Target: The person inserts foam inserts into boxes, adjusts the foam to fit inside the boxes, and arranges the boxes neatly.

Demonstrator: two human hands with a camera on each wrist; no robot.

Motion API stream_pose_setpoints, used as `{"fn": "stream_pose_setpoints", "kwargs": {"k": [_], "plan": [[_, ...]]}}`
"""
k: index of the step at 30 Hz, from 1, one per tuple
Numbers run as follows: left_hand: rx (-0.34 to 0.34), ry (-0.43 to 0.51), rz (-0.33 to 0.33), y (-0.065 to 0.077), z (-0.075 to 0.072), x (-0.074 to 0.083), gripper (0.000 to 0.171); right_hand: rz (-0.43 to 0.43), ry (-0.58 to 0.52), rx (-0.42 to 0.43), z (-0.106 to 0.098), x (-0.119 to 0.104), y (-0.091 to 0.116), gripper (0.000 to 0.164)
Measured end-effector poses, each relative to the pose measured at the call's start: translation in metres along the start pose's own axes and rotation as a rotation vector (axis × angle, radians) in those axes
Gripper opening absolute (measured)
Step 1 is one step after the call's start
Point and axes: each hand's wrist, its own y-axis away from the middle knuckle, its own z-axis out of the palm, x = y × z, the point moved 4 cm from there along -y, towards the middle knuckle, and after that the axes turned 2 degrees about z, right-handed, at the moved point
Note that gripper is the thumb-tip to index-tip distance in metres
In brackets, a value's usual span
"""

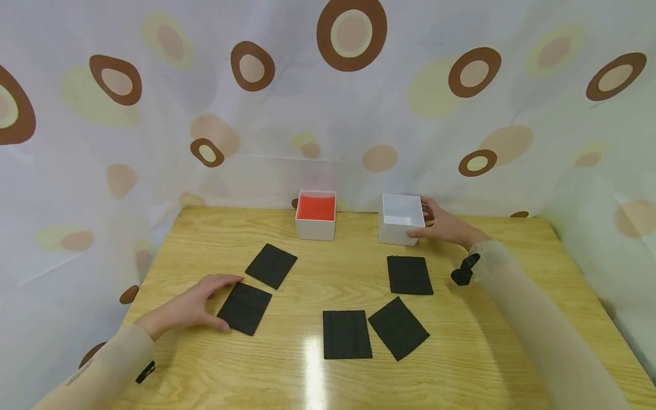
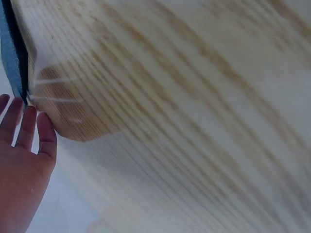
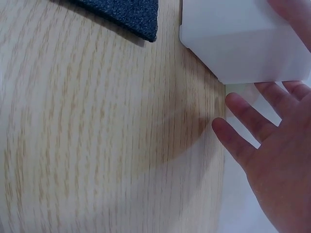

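Note:
My left hand (image 1: 197, 302) lies low over the table at a black foam-like square (image 1: 245, 308), index fingertip by its upper corner and thumb by its lower left edge. In the left wrist view the fingers (image 2: 24, 128) look fairly straight, next to the dark square's edge (image 2: 18, 53). My right hand (image 1: 445, 225) grips an open-topped white box (image 1: 397, 232) at its right side, thumb at the front and fingers behind. In the right wrist view, two fingers (image 3: 243, 126) spread away from the box wall (image 3: 243, 53).
A second white box (image 1: 315, 230), red inside, stands at the table's back edge to the left. More black squares (image 1: 271, 266) lie flat, including one before the right box (image 1: 410, 275) and two near the front (image 1: 347, 335). A patterned curtain (image 1: 287, 131) hangs behind the wooden table (image 1: 246, 376).

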Motion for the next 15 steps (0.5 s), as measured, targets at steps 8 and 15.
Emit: {"fn": "stream_pose_setpoints", "kwargs": {"k": [8, 15], "plan": [[-0.053, -0.035, -0.006, 0.0012, 0.0039, 0.0006, 0.101, -0.006, 0.03, 0.005, 0.0016, 0.0009, 0.0034, 0.106], [-0.081, -0.057, -0.034, -0.0019, -0.0021, -0.0023, 0.103, -0.003, 0.025, -0.001, 0.0007, -0.0022, 0.0004, 0.105]]}}
